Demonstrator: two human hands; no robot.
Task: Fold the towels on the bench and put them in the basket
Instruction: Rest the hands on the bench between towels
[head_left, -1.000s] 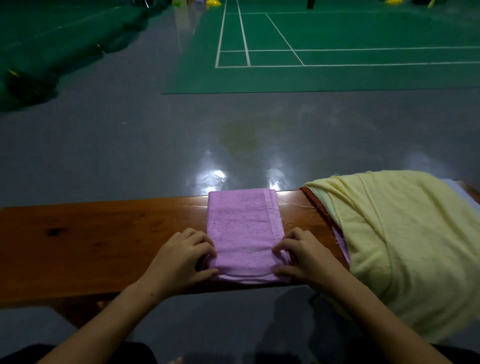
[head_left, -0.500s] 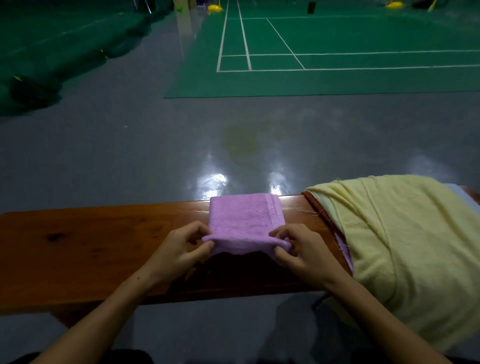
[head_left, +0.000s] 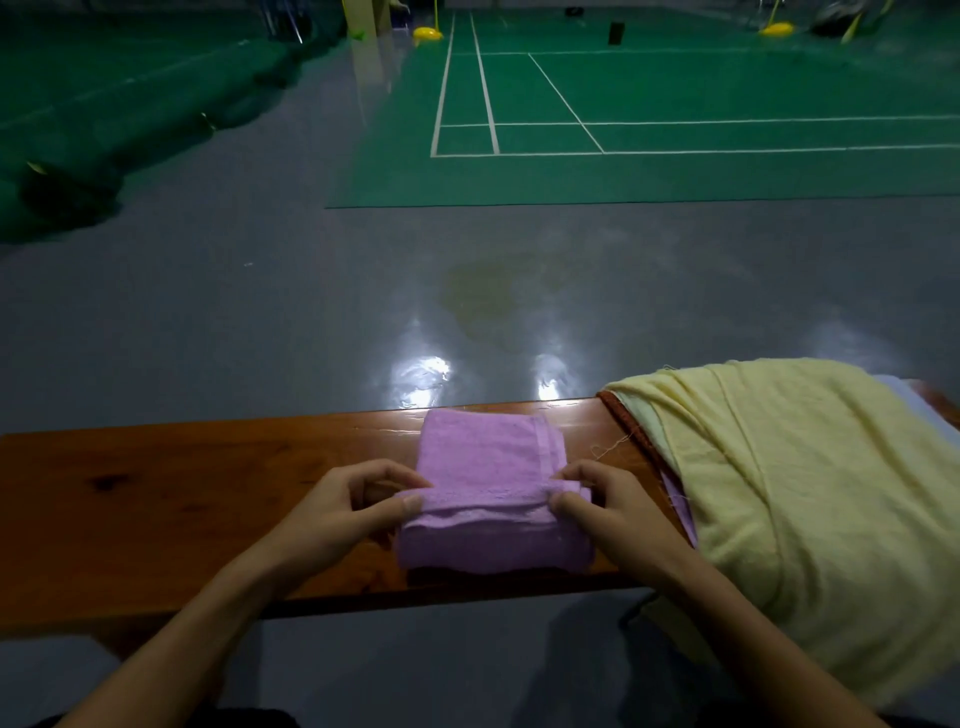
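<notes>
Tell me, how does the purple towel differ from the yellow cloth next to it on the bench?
The purple towel is small and folded into a neat block; the yellow cloth is much larger and lies loose and unfolded. The left hand and right hand pinch the purple towel's raised fold, while nothing touches the yellow cloth. The purple towel sits wholly on the bench; the yellow cloth spills over its near edge. Both rest on the same bench.

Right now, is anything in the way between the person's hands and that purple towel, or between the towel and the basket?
Nothing sits between them: the left hand and right hand already pinch the purple towel on the bench. No basket is visible, so that path cannot be judged. A yellow cloth lies heaped to the right.
</notes>
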